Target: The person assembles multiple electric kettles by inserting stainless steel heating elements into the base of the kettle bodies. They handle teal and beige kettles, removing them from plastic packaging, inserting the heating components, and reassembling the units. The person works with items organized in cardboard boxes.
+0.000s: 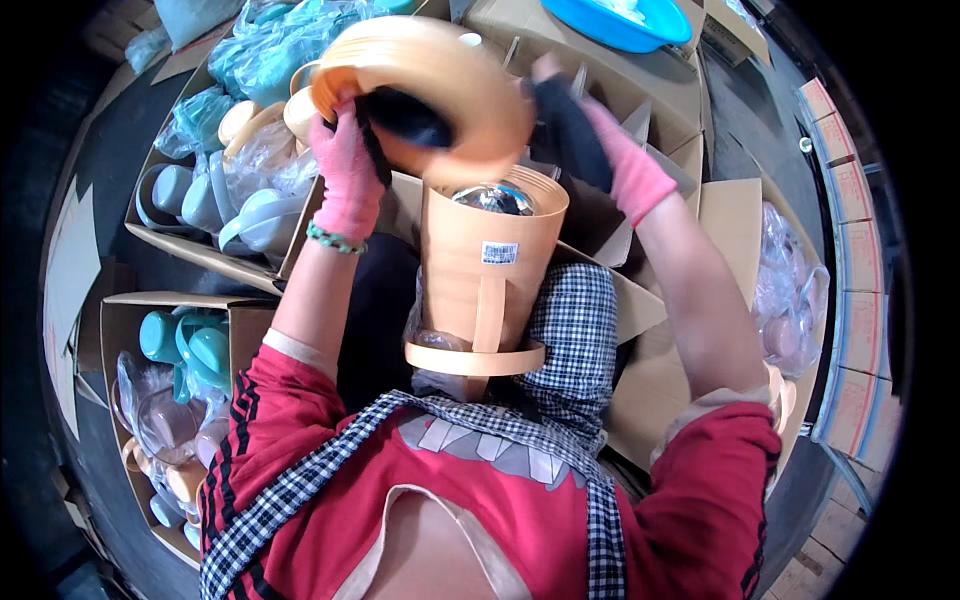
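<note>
My left hand (pixel 350 165), in a pink and black glove, grips the edge of a peach-coloured ring-shaped jug top (pixel 440 65), with the fingers partly hidden behind its rim. The top is tilted and smeared by motion, and a dark opening shows in its middle. Close to its right side is my right hand (pixel 590 140), gloved alike; blur hides its fingers and any contact. Below stands a peach vacuum jug body (pixel 455 250) between my legs, its mouth uncovered. A shiny silver liner (pixel 495 200) shows inside. The body bears a white label (pixel 500 253) and a strip-like handle (pixel 490 315).
At left, cartons hold grey parts (pixel 200 205) and teal parts (pixel 208 348), some in clear plastic. Behind the jug is a carton with dividers (pixel 625 130). A blue basin (pixel 610 30) sits at the far right, and another carton (pixel 730 225) stands beside my right arm.
</note>
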A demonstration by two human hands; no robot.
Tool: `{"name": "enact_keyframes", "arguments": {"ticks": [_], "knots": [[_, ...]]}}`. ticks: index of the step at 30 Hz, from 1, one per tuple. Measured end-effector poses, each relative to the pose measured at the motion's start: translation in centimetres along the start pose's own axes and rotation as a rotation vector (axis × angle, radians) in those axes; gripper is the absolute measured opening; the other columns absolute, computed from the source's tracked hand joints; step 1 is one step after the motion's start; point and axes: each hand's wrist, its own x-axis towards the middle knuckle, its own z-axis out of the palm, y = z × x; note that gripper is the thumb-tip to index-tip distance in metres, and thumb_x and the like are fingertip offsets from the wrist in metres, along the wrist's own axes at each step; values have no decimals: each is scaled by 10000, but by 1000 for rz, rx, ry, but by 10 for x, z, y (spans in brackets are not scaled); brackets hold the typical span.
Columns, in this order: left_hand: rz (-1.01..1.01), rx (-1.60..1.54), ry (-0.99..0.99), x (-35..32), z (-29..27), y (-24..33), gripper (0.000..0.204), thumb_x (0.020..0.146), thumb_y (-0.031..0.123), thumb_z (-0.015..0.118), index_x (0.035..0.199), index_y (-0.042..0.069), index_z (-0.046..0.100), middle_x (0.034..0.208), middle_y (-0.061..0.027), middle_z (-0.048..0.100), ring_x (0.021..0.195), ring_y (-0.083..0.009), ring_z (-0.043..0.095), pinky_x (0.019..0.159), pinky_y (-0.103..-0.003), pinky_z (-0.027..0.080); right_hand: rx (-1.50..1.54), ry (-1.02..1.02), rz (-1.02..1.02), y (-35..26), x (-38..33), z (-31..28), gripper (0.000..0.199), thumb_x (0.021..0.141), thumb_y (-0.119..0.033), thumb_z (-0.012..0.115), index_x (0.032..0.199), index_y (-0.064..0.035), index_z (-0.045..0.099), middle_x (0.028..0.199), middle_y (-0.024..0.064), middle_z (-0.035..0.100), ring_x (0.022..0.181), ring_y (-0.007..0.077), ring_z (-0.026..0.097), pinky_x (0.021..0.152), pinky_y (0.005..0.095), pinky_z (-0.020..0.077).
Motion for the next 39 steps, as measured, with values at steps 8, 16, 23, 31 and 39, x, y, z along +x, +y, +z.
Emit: {"name": "enact_keyframes", "arguments": {"ticks": [8,16,23,31,39], "knots": [[-130,422,-869,8,1,-2,860,735,254,637,1370,40,98,1312,-112,296,1180,-170,321,997,-284,244,-24,234,-439,67,7,-36,546,877,-485,385,1056,7,542,1010,75,556,962,139,493,884,268,353],[-289,577,-653,-39,-4,1,722,759,300,635,1295,8,249,1231,-161,375,1132,-214,384,956,-318,315,211,173,-355,89,-20,-10,453,886,-344,449,1137,32,472,1102,109,527,1011,156,487,912,259,354],[98,1104,-716,-67,14,14,620,801,336,568,1208,-47,301,1179,-334,313,1084,-445,376,923,-408,345,594,-52,-98,100,-12,-28,450,893,-348,383,1134,24,461,1089,125,537,1011,191,500,905,289,371],[-523,324,-635,-7,-32,-26,492,897,429,381,1175,28,442,1085,-68,519,1011,-130,465,898,-251,353,-160,501,-369,74,-42,-8,573,827,-537,450,1087,-31,518,970,87,534,1009,218,478,898,336,356],[-775,93,-351,-2,-39,-63,445,904,377,402,1066,-16,533,1001,-100,581,883,-125,553,795,-256,437,143,369,-422,75,-43,34,455,835,-407,519,1057,-9,507,987,64,544,940,166,489,876,295,355]]}}
